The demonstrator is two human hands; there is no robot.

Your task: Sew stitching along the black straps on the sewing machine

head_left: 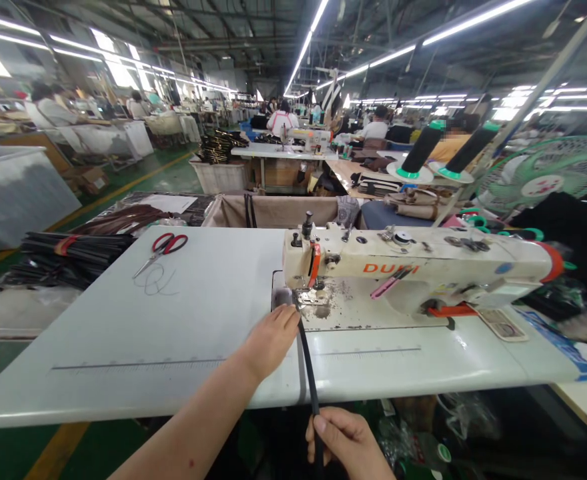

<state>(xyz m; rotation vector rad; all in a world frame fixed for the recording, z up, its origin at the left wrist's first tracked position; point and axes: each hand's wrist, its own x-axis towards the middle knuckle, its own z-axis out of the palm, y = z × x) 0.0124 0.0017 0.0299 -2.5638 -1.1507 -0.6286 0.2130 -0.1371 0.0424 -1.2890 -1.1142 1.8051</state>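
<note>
A narrow black strap [307, 353] runs from under the needle area of a white sewing machine [398, 267] down over the table's front edge. My left hand [273, 337] lies beside the presser foot, its fingers together and pressed on the strap's upper end; the fingertips are partly hidden. Below the table edge, my right hand [341, 437] pinches the strap's lower part between thumb and fingers. Red-handled scissors [166, 248] lie on the white table [198, 300] to the left, with loose thread [156, 281] beside the blades.
Bundled black strips [73, 257] are stacked left of the table. A fabric-lined bin [273, 210] stands behind it. Two black thread cones [421, 150] rise behind the machine, near a green fan [546, 177]. Several people work at other machines farther back.
</note>
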